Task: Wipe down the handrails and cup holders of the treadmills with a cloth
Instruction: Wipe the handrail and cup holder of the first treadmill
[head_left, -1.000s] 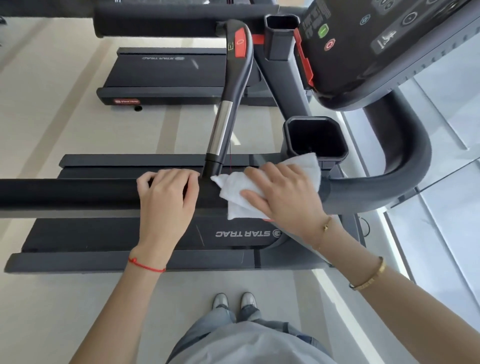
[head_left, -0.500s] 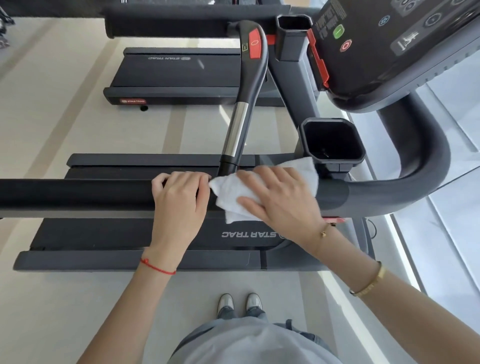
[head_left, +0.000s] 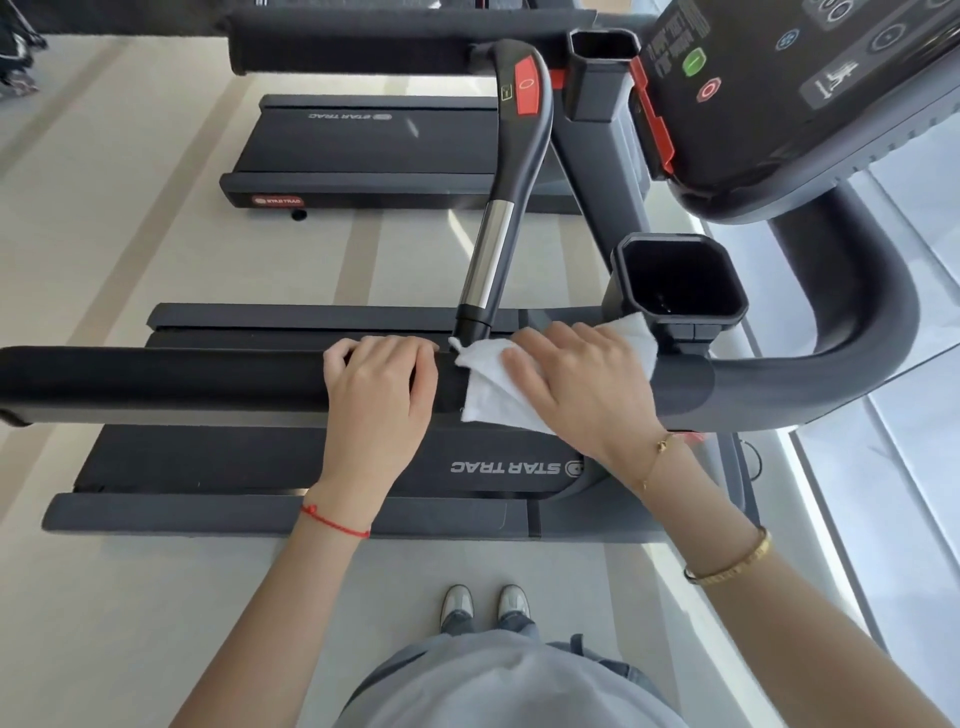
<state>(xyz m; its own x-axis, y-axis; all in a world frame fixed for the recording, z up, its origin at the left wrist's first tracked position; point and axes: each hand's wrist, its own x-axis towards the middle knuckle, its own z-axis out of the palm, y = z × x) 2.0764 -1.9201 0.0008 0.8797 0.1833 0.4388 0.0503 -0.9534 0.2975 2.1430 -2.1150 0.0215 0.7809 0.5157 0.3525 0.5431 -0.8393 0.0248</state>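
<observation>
Head view cuts the console (head_left: 810, 78) off at the top right edge, and the padded handrail (head_left: 166, 376) runs out of frame at 9 o'clock. Much of the white cloth (head_left: 491, 395) is hidden under my right hand (head_left: 576, 384), so its full shape is hard to make out. My left hand (head_left: 376, 387) covers the rail beside it, fingers curled over the far side and gripping it. My right hand lies flat with fingers spread, pressing the cloth down on the rail. At 1 o'clock from that hand stands the near cup holder (head_left: 680, 275); its inside is dark, and I cannot tell whether anything is in it. A second cup holder (head_left: 602, 47) sits at 12 o'clock near the top. The handrail's long axis runs from 9 to 3 o'clock, then bends up toward the console. A slim grip bar (head_left: 493, 244) rises from the rail toward 12 o'clock.
</observation>
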